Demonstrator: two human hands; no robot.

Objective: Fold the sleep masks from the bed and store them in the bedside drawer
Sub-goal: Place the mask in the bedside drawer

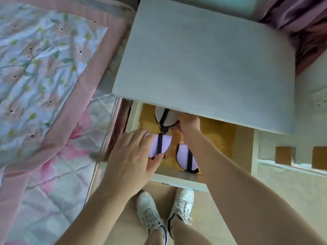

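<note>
Bedroom corner, seen from above. Floral quilt [40, 71] with pink border, far left, well clear of both hands. Pale bedside cabinet top [203, 68], above and beyond the fingers. Open drawer [178, 179] below it, yellowish lining, front rail just under the left wrist. Left hand [131, 156] over the drawer's left part, fingers [141, 137] and thumb pinched on folded mask, near left [160, 145]: lilac, half-round, black strap across the middle, thumb under the lower edge, fingers over the upper left edge. Folded mask, back [165, 115], beyond the left fingertips and touching the right fingertips, partly under the cabinet top, paler face, black strap. Folded mask, front [185, 160], just right of the left thumb, flat on the lining, lilac with black rim and strap, right edge hidden beneath the right forearm. Right hand [189, 123] reaching deep into the drawer, fingers curled against the back mask's right edge; grip or mere touch cannot be told. White trainers [166, 214] on tan floor, below both forearms. Mauve curtain [304, 23], top right.
</note>
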